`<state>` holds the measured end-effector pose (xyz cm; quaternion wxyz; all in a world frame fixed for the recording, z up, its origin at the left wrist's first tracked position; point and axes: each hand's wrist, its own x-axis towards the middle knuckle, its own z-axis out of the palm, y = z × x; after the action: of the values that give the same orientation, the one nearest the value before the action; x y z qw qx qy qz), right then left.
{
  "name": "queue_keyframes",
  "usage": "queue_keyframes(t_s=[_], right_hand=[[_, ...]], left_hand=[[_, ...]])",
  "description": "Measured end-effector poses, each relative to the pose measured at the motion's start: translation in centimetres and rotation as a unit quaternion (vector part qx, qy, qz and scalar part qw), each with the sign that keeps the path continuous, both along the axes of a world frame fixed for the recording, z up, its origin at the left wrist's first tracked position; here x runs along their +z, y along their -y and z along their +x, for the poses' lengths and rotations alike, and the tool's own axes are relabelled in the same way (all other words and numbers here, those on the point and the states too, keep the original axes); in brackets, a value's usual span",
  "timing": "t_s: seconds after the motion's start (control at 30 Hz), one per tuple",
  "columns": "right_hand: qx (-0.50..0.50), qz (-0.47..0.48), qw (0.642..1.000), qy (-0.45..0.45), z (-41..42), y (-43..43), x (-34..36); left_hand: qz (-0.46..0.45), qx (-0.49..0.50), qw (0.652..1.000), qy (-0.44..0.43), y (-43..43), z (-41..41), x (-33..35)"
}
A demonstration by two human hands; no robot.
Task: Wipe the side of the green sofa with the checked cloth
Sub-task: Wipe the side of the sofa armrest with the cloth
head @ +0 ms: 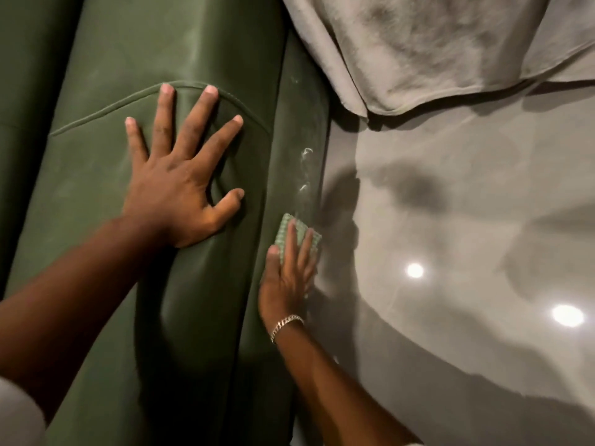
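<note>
The green sofa fills the left half of the head view, seen from above. Its side panel runs down the middle and carries pale smears above my right hand. My left hand lies flat with fingers spread on the top of the sofa arm, holding nothing. My right hand, with a chain bracelet on the wrist, presses the folded green checked cloth flat against the side panel. Only the cloth's upper end shows past my fingers.
A glossy grey floor lies to the right of the sofa, reflecting two ceiling lights. A grey rug with a folded edge covers the floor at the top right, close to the sofa side.
</note>
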<state>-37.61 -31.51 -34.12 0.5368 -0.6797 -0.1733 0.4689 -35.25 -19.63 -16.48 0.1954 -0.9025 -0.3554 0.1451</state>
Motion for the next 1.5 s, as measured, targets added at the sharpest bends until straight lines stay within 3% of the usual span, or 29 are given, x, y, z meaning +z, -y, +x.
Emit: queue_keyframes(t_s=[0.13,0.3,0.47,0.57,0.73,0.93,1.13,1.33,1.5], right_hand=[[0.001,0.043,0.996,0.075,4.9,-5.8,-0.7],[-0.017,0.03,0.999,0.016,3.6,-3.7,-3.4],[-0.011,0.071,0.993,0.095,5.6,-7.7,-2.2],[-0.024,0.05,0.996,0.07,8.6,-10.6,-3.3],[-0.043,0.057,0.996,0.047,4.5,-5.5,-3.6],[-0.032,0.08,0.992,0.089,9.6,-11.6,-4.0],[-0.015,0.091,0.992,0.09,7.3,-8.5,-3.4],[-0.052,0.142,0.973,0.172,13.3,-16.6,-0.5],[-0.038,0.132,0.981,0.134,17.8,-21.5,-2.0]], left_hand=[[0.013,-0.004,1.0,-0.011,-0.6,0.5,-0.3],[0.029,0.007,0.999,-0.022,-1.2,1.9,-0.5],[0.047,0.01,0.998,-0.039,-1.5,2.3,-1.0],[0.054,0.011,0.997,-0.047,-1.7,2.6,-1.2],[0.062,0.019,0.996,-0.055,-1.7,3.1,-1.5],[0.06,0.021,0.996,-0.057,-2.0,3.4,-1.8],[0.066,0.03,0.995,-0.062,-1.9,3.8,-1.8],[0.083,0.014,0.996,-0.036,-2.2,3.6,-2.5],[0.094,-0.01,0.996,-0.009,-2.7,3.5,-3.1]])
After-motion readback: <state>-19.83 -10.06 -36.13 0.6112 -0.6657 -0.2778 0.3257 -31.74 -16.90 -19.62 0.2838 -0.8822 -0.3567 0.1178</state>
